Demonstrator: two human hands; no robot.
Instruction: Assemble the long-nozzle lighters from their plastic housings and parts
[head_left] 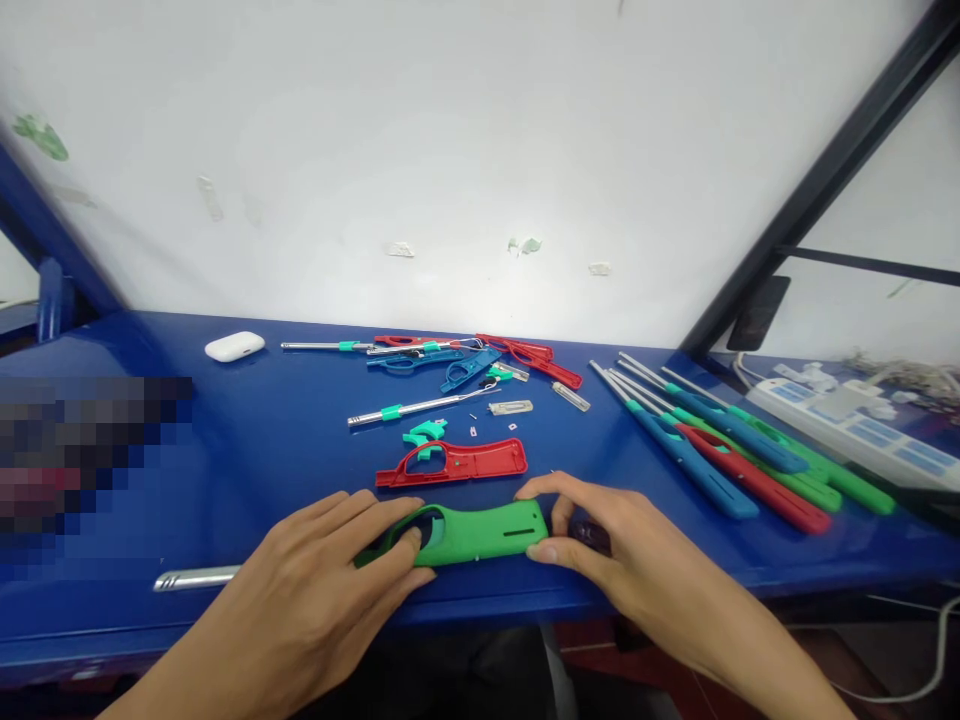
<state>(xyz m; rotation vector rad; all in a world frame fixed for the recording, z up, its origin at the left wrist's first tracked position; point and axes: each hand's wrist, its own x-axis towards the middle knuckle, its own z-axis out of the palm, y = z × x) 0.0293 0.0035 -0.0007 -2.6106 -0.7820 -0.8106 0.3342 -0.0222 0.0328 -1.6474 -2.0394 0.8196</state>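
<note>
A green long-neck gas lighter (487, 535) lies along the table's front edge, its metal tube (195, 578) pointing left. My left hand (330, 565) is closed over its front part, with a fingertip at the trigger opening. At the butt end, my right hand (600, 525) pinches the green handle between thumb and fingers. Under the right palm is a dark object (591, 536), mostly hidden, whose kind I cannot make out. Just beyond the lighter lies an open red handle half (487, 459), next to loose turquoise trigger pieces (426, 434).
Farther back lie a loose metal tube (420, 405), clear fuel tanks (511, 407), blue and red handle halves (469, 369) and tiny parts. Several whole lighters (697, 450) are at the right, near a white power strip (847, 420). A white case (235, 347) sits back left.
</note>
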